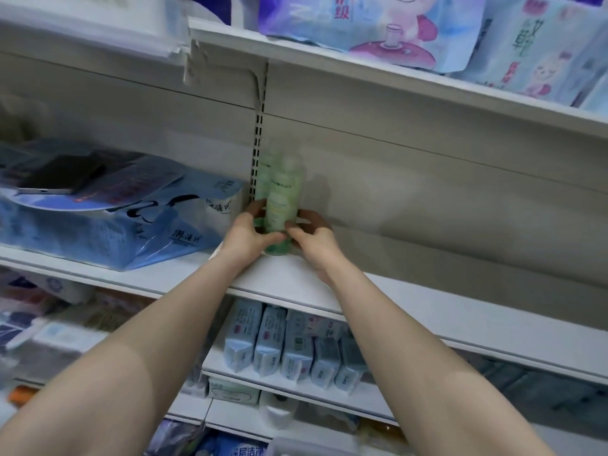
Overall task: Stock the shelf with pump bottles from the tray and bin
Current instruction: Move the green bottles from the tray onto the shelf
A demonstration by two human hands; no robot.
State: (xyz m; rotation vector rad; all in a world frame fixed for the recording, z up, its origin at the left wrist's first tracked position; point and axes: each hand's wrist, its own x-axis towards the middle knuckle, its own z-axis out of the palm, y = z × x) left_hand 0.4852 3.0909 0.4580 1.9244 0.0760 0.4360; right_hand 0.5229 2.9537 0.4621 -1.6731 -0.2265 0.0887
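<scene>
Both the left hand (pixel 250 232) and right hand (pixel 312 234) curl their fingers round the green pump bottle (pixel 280 205) standing upright at the back-left of the white shelf (pixel 296 274), and letting go unevenly could topple it onto the bottle behind

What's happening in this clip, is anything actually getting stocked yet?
Yes. A person is setting green pump bottles on the middle shelf, at its left end beside the slotted upright. The left hand and the right hand both grip the front bottle near its base; it stands upright on the shelf, with at least one more bottle just behind it. The rest of that shelf to the right looks bare. A blue tissue pack sits on the neighbouring shelf to the left. No tray or bin is in view.
</scene>
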